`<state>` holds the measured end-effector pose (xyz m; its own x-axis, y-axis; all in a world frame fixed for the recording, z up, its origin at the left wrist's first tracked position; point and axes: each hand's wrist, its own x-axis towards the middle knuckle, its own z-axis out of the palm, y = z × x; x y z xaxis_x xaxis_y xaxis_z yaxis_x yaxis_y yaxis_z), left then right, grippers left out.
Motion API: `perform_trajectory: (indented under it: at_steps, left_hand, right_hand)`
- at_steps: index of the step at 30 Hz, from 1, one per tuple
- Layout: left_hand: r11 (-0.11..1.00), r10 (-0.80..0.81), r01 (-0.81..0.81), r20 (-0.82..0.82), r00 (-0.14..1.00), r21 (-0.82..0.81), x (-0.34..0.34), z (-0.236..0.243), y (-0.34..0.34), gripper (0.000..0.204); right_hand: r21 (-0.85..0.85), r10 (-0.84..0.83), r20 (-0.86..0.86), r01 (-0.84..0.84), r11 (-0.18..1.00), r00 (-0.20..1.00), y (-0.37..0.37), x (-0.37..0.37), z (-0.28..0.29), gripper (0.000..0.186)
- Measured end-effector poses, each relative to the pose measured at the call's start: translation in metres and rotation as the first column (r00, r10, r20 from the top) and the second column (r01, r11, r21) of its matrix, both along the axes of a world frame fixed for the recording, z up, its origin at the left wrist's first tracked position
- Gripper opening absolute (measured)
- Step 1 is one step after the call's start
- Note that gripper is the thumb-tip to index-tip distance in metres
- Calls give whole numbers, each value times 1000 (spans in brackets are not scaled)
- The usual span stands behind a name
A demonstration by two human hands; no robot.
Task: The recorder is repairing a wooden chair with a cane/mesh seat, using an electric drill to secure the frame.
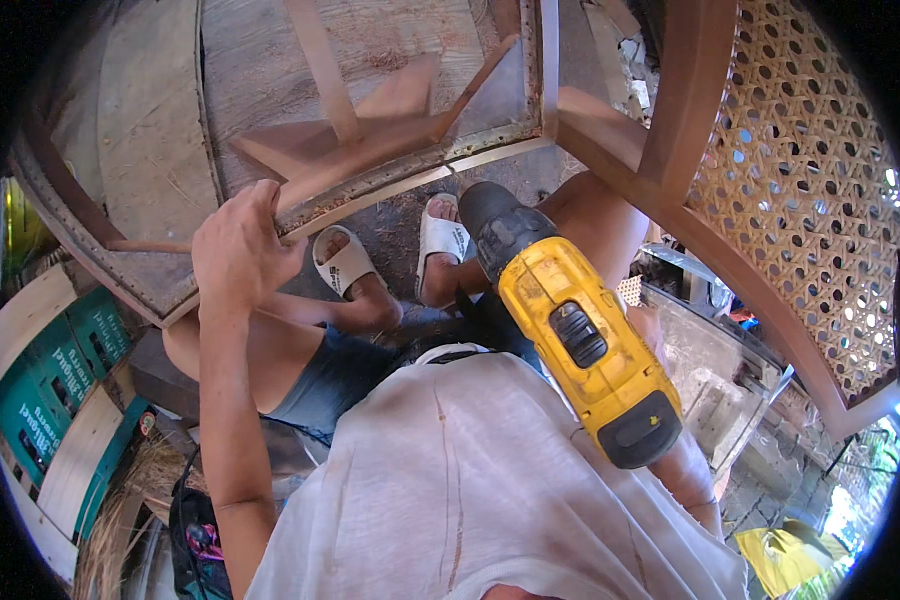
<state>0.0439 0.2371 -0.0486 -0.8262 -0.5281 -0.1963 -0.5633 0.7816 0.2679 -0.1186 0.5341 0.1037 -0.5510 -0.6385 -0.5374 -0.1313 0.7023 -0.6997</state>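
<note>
My left hand [240, 245] is closed over the near rail of a wooden chair frame [400, 160], fingers on top and thumb below. Wooden braces cross the corners of the frame's open seat. In my right hand [647, 328] is a yellow and black cordless drill [580, 330], held up over my lap. Its body hides the handle and most of my fingers. The black chuck [485, 208] points up and left toward the rail, a little short of it; no bit can be made out at its tip.
A woven cane panel [800, 190] in a wooden surround rises at the right, joined to the frame. Plywood boards [320, 70] lie beyond the seat opening. My feet in white slides [348, 262] are under the frame. A green crate [55, 385] stands left; a yellow cloth [785, 555] lies lower right.
</note>
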Motion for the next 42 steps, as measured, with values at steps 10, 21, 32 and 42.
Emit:
perform_trajectory:
  at_steps: [10,21,32,42]
  left_hand:
    - [998,-52,48,-94,994,-40,2,-3,0,39]
    - [1000,-13,10,126,992,24,0,1,0,56]
    - [1000,-12,11,72,997,15,0,1,0,56]
    - [999,-13,12,37,999,36,-2,4,1,52]
  right_hand:
    - [31,53,-16,-53,998,998,-4,-8,-4,32]
    - [108,129,-103,-118,987,986,-26,-13,-3,30]
    - [117,130,-110,-117,986,985,-29,-16,-6,29]
    - [98,120,-139,-107,989,983,-27,-19,-14,28]
